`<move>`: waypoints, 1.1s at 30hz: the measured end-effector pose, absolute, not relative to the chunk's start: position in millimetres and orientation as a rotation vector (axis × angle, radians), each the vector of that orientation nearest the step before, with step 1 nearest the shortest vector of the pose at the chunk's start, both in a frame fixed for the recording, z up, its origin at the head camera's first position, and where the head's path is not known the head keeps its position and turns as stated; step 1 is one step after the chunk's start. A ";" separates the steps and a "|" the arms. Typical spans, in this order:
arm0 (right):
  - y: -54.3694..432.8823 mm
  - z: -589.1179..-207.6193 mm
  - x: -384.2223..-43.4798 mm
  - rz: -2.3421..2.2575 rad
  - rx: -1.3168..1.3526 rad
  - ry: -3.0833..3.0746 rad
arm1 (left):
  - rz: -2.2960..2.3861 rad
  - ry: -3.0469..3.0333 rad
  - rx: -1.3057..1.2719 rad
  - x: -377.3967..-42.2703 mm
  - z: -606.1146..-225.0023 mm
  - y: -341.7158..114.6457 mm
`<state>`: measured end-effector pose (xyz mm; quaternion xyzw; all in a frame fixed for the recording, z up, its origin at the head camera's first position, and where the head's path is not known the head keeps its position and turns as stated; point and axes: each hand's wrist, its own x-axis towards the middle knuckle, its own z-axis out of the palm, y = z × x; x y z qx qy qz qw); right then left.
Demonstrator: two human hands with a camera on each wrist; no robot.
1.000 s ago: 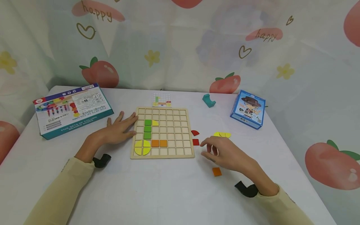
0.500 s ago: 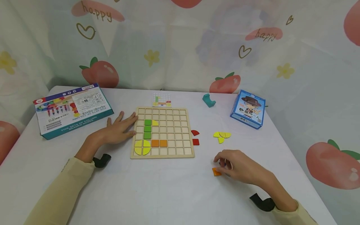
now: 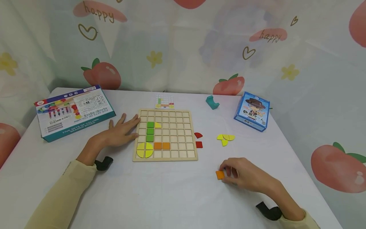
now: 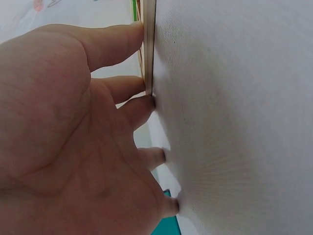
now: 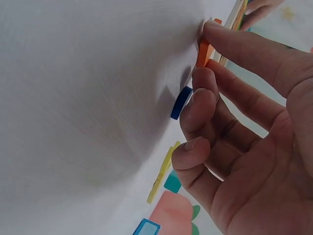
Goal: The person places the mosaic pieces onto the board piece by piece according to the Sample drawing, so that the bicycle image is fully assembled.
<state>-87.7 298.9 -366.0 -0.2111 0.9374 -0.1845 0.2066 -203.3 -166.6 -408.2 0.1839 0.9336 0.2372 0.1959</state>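
In the head view, my right hand (image 3: 243, 173) pinches an orange square tile (image 3: 219, 175) between thumb and index finger, low over the white cloth. The right wrist view shows the tile tilted between those fingertips, with a blue piece (image 5: 181, 103) on the cloth beside the curled fingers. My left hand (image 3: 118, 132) lies with fingers spread, its thumb and some fingertips touching the left edge of a wooden grid board (image 3: 174, 154). On the board sit a column of green squares (image 3: 150, 131), two orange squares (image 3: 161, 146), a lone yellow quarter circle (image 3: 157, 125) and a yellow circle of quarters (image 3: 144, 150).
Right of the board lie a red quarter circle (image 3: 198, 135), a red square (image 3: 199, 144) and several yellow quarters (image 3: 226, 137). Behind it are a pattern card (image 3: 164, 101) and a teal curved piece (image 3: 212, 102). Boxes stand left (image 3: 75, 113) and right (image 3: 252, 111).
My right hand has moved right and nearer, from beside the red square to the orange tile, and now pinches it. The yellow quarters it partly covered show again. My left hand stays put.
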 end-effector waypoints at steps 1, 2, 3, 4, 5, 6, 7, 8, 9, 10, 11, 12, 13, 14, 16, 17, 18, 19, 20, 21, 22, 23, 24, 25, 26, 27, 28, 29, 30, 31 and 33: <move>299.1 -366.5 -87.5 -0.515 -0.586 2.609 | 0.664 2.616 0.515 -203.2 -407.8 -166.5; 299.2 -367.0 -87.3 -0.516 -0.583 2.606 | 0.663 2.616 0.514 -203.2 -407.6 -166.5; 299.2 -367.4 -87.0 -0.516 -0.580 2.605 | 0.663 2.616 0.515 -203.0 -407.2 -166.5; 299.3 -367.8 -86.7 -0.517 -0.579 2.607 | 0.664 2.616 0.515 -202.9 -406.8 -166.5; 299.2 -368.0 -86.5 -0.518 -0.578 2.608 | 0.666 2.616 0.518 -202.9 -406.5 -166.7; 299.1 -368.2 -86.2 -0.518 -0.576 2.609 | 0.665 2.616 0.518 -202.8 -406.4 -166.5; 299.1 -368.4 -86.1 -0.520 -0.575 2.610 | 0.664 2.617 0.520 -202.7 -406.2 -166.6; 299.0 -368.5 -85.9 -0.519 -0.572 2.611 | 0.665 2.617 0.521 -202.8 -406.2 -166.7; 299.0 -368.9 -85.7 -0.515 -0.571 2.615 | 0.667 2.614 0.520 -202.7 -406.0 -166.5; 299.1 -369.4 -85.6 -0.511 -0.570 2.620 | 0.668 2.613 0.519 -202.6 -406.0 -166.3; 299.1 -369.9 -85.6 -0.506 -0.569 2.624 | 0.669 2.611 0.518 -202.6 -406.0 -166.1; 299.2 -370.4 -85.5 -0.502 -0.567 2.628 | 0.673 2.609 0.515 -202.1 -405.5 -165.8; 299.4 -370.9 -85.4 -0.498 -0.567 2.632 | 0.674 2.608 0.513 -201.9 -405.3 -165.5; 299.5 -371.2 -85.4 -0.495 -0.567 2.637 | 0.676 2.606 0.510 -202.0 -405.4 -165.3; 299.7 -371.5 -85.3 -0.490 -0.570 2.644 | 0.677 2.605 0.506 -201.9 -405.1 -165.2; 299.8 -371.4 -85.3 -0.490 -0.574 2.647 | 0.676 2.604 0.504 -202.0 -405.2 -165.2; 299.8 -371.3 -85.3 -0.490 -0.577 2.649 | 0.675 2.605 0.503 -202.1 -405.3 -165.2; 299.9 -371.2 -85.3 -0.489 -0.581 2.652 | 0.671 2.605 0.500 -202.5 -405.9 -165.2; 299.9 -371.2 -85.3 -0.488 -0.585 2.655 | 0.670 2.605 0.499 -202.6 -406.2 -165.2; 300.0 -371.2 -85.3 -0.488 -0.590 2.657 | 0.669 2.605 0.498 -202.7 -406.3 -165.3; 300.2 -371.4 -85.3 -0.488 -0.596 2.659 | 0.669 2.605 0.499 -202.7 -406.4 -165.3; 300.3 -371.4 -85.3 -0.489 -0.600 2.659 | 0.667 2.605 0.498 -202.7 -406.7 -165.1; 300.4 -371.5 -85.4 -0.490 -0.603 2.660 | 0.669 2.606 0.500 -202.7 -406.6 -165.4; 300.6 -371.6 -85.5 -0.491 -0.608 2.662 | 0.669 2.607 0.500 -202.8 -406.8 -165.5; 300.7 -371.7 -85.5 -0.492 -0.611 2.663 | 0.668 2.607 0.501 -202.8 -406.8 -165.5; 300.7 -371.7 -85.6 -0.492 -0.613 2.664 | 0.670 2.606 0.502 -202.8 -406.7 -165.9; 300.7 -371.6 -85.7 -0.490 -0.615 2.666 | 0.669 2.607 0.502 -202.8 -406.8 -165.9; 300.7 -371.6 -85.7 -0.489 -0.616 2.668 | 0.668 2.607 0.502 -202.7 -406.8 -166.0; 300.7 -371.6 -85.7 -0.485 -0.615 2.671 | 0.667 2.608 0.502 -202.7 -406.9 -166.0; 300.7 -371.5 -85.7 -0.481 -0.615 2.673 | 0.665 2.607 0.501 -202.7 -407.1 -165.8; 300.3 -371.4 -85.8 -0.472 -0.609 2.676 | 0.665 2.606 0.501 -202.6 -406.9 -165.8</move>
